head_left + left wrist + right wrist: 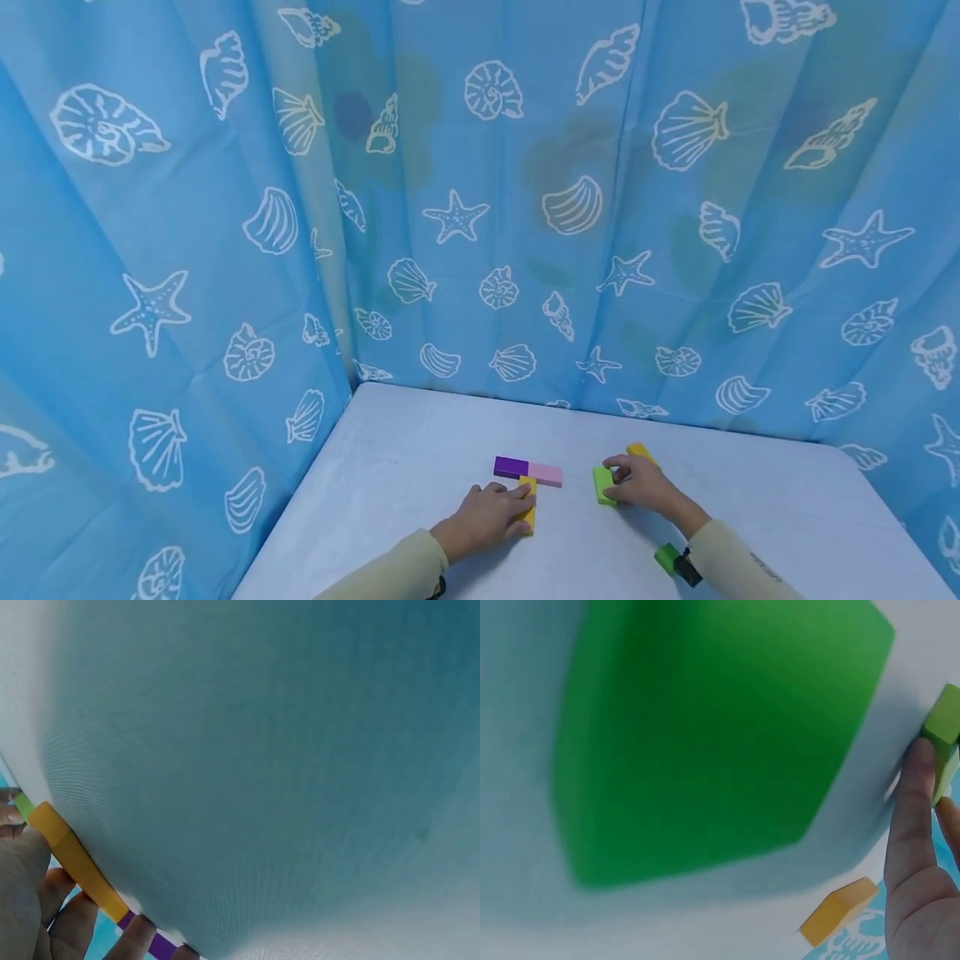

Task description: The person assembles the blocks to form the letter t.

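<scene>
My left hand (491, 518) holds a yellow block (530, 518), which lies lengthwise on the white table with its far end against a row of two blocks. That row is a purple block (511, 467) and a pink block (545, 474), end to end. To the right, my right hand (645, 483) pinches a light green block (602, 485) between thumb and fingers at the tabletop. In the right wrist view the light green block (943, 720) shows at the right edge, beside a fingertip. The yellow block (82, 866) appears under the left fingers in the left wrist view.
Another yellow block (642, 452) lies just behind my right hand, partly covered by it. A darker green block (665, 558) sits near my right wrist and looms large in the right wrist view. Blue shell-patterned curtains (480, 250) line the table's (420, 442) left and back edges.
</scene>
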`<control>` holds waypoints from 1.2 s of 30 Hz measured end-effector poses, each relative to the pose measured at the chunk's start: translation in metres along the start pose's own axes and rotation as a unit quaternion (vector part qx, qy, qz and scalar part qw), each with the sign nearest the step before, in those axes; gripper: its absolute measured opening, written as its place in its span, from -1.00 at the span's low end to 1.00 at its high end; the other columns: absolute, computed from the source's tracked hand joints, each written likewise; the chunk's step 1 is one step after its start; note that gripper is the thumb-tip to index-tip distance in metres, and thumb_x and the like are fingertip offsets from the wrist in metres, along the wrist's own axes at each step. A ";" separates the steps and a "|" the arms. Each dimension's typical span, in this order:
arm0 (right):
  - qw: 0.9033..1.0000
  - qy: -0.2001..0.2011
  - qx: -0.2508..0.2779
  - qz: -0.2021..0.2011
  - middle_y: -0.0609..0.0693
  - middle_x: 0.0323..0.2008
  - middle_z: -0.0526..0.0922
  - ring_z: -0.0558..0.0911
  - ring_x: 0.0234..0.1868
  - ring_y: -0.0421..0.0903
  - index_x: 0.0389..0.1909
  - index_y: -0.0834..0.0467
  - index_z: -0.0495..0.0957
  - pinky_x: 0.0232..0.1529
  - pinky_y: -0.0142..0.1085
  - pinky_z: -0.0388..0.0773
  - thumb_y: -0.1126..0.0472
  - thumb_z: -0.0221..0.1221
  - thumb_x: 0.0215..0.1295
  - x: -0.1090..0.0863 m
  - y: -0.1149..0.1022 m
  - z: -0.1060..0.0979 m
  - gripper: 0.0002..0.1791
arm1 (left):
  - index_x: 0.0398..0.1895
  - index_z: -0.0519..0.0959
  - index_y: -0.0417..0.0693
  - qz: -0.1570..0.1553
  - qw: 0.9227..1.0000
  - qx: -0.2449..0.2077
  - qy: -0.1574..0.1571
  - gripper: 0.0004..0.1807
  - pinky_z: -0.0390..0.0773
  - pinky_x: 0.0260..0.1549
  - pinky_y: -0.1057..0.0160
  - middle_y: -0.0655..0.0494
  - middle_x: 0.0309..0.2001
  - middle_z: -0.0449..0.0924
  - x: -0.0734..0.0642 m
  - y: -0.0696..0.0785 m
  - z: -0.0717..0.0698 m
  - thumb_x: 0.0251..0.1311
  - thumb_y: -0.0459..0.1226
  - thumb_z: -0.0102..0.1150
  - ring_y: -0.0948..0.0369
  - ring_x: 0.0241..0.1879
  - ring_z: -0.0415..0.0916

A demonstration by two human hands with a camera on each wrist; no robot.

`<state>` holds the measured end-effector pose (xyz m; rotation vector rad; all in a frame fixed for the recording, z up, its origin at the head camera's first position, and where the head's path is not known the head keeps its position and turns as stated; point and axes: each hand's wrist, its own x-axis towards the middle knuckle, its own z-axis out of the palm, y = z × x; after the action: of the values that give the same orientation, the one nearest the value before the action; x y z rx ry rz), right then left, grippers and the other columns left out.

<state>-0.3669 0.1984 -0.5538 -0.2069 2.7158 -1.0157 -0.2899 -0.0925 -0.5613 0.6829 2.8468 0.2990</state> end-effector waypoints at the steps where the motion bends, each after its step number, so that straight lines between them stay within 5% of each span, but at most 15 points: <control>1: 1.000 0.002 -0.002 -0.003 0.05 -0.26 0.58 0.51 -0.27 -0.09 0.13 0.28 0.57 -0.36 -0.29 0.58 0.27 0.44 0.06 0.001 -0.001 0.001 -0.44 | 0.41 0.35 0.39 0.000 1.000 0.000 -0.001 -0.45 0.43 0.17 -0.29 0.44 0.44 0.27 0.000 0.000 0.000 0.37 0.15 0.01 0.08 0.30 0.41; 17: 1.000 -0.011 -0.023 0.018 0.06 -0.29 0.57 0.51 -0.34 -0.08 0.18 0.28 0.52 -0.30 -0.30 0.58 0.19 0.40 0.15 0.028 -0.007 0.012 -0.42 | 0.41 0.35 0.42 -0.004 1.000 0.010 -0.011 -0.45 0.46 0.16 -0.27 0.46 0.44 0.27 -0.002 0.004 0.002 0.37 0.16 0.00 0.09 0.29 0.42; 36: 0.999 -0.003 -0.027 0.037 0.22 -0.03 0.58 0.53 -0.17 0.01 0.25 0.28 0.46 -0.11 -0.17 0.63 0.18 0.34 0.24 0.056 -0.031 0.019 -0.42 | 0.42 0.33 0.41 -0.002 1.000 0.015 -0.006 -0.45 0.46 0.16 -0.27 0.45 0.45 0.26 0.001 0.000 0.000 0.38 0.15 0.01 0.10 0.30 0.41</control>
<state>-0.4139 0.1519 -0.5563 -0.1163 2.7255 -0.9216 -0.2906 -0.0920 -0.5610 0.6829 2.8473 0.2510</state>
